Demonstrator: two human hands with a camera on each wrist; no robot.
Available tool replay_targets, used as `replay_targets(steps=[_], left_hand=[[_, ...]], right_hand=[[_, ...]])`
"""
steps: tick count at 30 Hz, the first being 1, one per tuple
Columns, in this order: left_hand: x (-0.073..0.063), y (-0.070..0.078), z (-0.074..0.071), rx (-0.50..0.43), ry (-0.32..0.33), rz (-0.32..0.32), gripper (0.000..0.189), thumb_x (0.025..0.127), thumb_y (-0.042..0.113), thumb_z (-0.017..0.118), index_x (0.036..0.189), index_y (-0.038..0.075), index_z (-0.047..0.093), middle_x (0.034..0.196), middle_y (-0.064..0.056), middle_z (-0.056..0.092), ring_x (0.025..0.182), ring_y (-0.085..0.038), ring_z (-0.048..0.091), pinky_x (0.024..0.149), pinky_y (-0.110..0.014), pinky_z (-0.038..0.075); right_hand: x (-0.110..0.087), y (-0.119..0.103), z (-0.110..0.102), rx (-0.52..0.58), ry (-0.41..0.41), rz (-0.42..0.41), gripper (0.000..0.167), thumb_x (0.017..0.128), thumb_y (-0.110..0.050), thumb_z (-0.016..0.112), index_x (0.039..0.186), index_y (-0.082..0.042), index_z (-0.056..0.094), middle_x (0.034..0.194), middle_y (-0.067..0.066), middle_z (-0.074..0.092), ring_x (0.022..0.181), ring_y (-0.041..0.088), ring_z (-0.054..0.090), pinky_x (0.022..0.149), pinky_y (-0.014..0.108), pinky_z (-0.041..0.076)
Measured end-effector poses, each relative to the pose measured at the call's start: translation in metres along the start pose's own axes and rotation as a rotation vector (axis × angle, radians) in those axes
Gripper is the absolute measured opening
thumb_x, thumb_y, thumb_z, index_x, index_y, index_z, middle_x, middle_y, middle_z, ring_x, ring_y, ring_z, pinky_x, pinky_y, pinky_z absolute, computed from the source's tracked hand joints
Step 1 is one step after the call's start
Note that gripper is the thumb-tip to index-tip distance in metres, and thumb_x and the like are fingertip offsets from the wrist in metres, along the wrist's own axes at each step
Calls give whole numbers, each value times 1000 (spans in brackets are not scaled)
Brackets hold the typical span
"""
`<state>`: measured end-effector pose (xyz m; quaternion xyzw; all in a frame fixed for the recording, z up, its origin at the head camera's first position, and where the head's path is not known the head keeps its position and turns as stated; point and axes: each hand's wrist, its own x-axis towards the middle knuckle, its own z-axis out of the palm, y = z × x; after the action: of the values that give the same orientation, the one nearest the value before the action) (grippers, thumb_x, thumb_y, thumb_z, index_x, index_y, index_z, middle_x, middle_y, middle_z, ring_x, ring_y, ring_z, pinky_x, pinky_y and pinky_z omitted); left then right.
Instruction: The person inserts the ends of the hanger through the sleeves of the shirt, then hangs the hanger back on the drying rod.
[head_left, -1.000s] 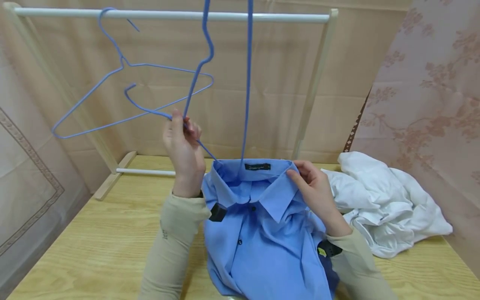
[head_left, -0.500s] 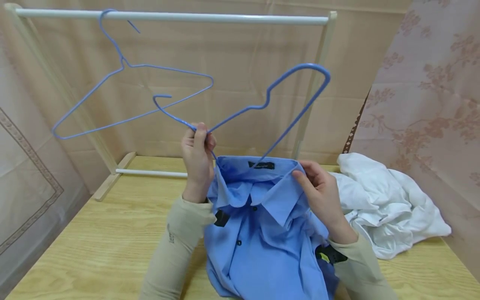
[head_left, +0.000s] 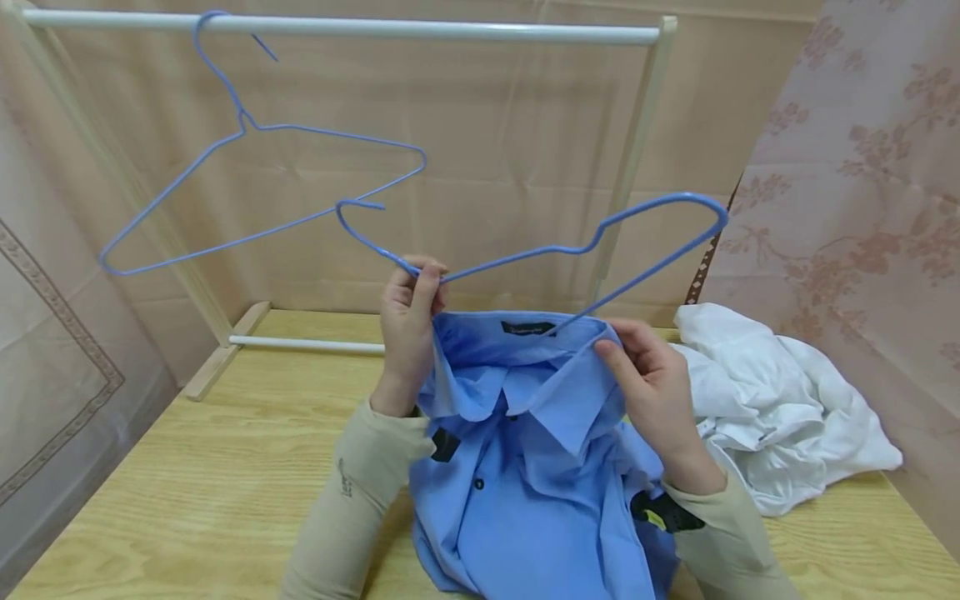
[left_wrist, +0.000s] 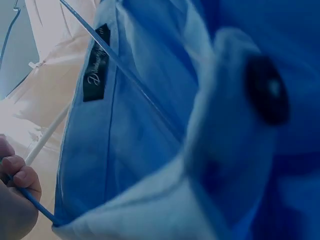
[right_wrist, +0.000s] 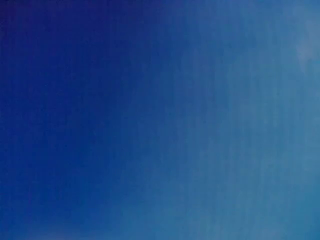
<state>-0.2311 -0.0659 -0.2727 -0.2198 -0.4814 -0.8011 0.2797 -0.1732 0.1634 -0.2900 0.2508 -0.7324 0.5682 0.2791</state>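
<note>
My left hand (head_left: 411,333) pinches a blue wire hanger (head_left: 525,252) near the base of its hook, just left of the shirt's collar. One end of that hanger is inside the neck of a light blue button shirt (head_left: 540,500); its other end sticks out to the upper right. With thumb and fingers my right hand (head_left: 656,392) grips the right side of the collar (head_left: 577,392). In the left wrist view the hanger's lower wire (left_wrist: 132,77) crosses the black neck label (left_wrist: 96,65) and runs down into the shirt. Blue cloth fills the right wrist view, blurred.
A clothes rack with a white top bar (head_left: 450,28) stands at the back of the wooden table (head_left: 187,500). Another blue hanger (head_left: 225,148) hangs from it on the left. A crumpled white cloth (head_left: 787,400) lies at the right.
My left hand has moved right and slightly down, tipping the hanger's free end from upright over to the right. My right hand keeps hold of the collar and has shifted slightly right.
</note>
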Motion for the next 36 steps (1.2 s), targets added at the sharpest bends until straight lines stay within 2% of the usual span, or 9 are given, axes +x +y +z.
replay_targets(steps=[6,9,12,16,19,21,27,33,36], left_hand=[[-2,-4,-4,82,-81,33,14,92,7,46,91,14,58,63,6,49,58,-9,44,53,-18,33],[-3,-4,-4,134,-131,47,13,91,7,45,94,2,56,67,6,51,61,-8,48,56,-18,38],[-2,-3,-6,177,-163,71,20,91,7,44,98,-11,51,73,6,52,63,-7,52,61,-19,43],[1,0,-9,183,-170,87,25,91,5,44,101,-18,47,79,6,54,66,-6,55,66,-21,47],[3,-1,-12,172,-177,92,24,90,2,43,100,-19,47,79,1,55,70,-8,56,69,-24,48],[4,-1,-14,169,-190,92,23,90,1,44,100,-19,48,79,-1,56,72,-9,57,70,-26,49],[7,-2,-20,208,-241,77,22,91,4,43,101,-15,49,79,5,62,77,-9,60,75,-23,47],[12,-4,-28,209,-240,88,18,93,4,41,102,-6,52,84,6,66,83,-12,63,79,-24,47],[15,-6,-31,206,-245,81,17,93,4,41,102,-3,54,85,5,67,85,-12,64,79,-24,47]], right_hand=[[0,-2,-3,7,13,-37,19,89,0,54,106,4,60,89,-11,65,69,3,57,57,13,43],[0,-2,-4,15,32,-34,16,89,0,54,102,0,61,85,-11,65,61,3,52,49,15,38],[2,-2,-6,43,45,-47,14,88,1,53,99,-1,61,83,-9,65,58,3,50,46,17,34],[3,-1,-7,69,58,-56,15,88,1,53,100,7,60,85,-9,66,63,2,55,49,14,38],[4,-1,-8,65,75,-43,17,88,1,53,102,10,59,86,-9,67,67,2,57,53,13,42],[5,0,-8,81,96,-39,16,88,2,54,101,8,60,86,-8,67,67,2,58,54,13,42],[5,1,-10,228,186,-72,15,85,8,54,92,-2,64,75,-2,66,54,2,53,46,14,36],[8,1,-13,276,246,-101,17,84,11,54,96,5,64,82,3,69,65,6,62,55,13,45],[10,1,-12,293,277,-115,15,83,10,56,95,7,64,82,4,69,66,7,62,56,14,46]])
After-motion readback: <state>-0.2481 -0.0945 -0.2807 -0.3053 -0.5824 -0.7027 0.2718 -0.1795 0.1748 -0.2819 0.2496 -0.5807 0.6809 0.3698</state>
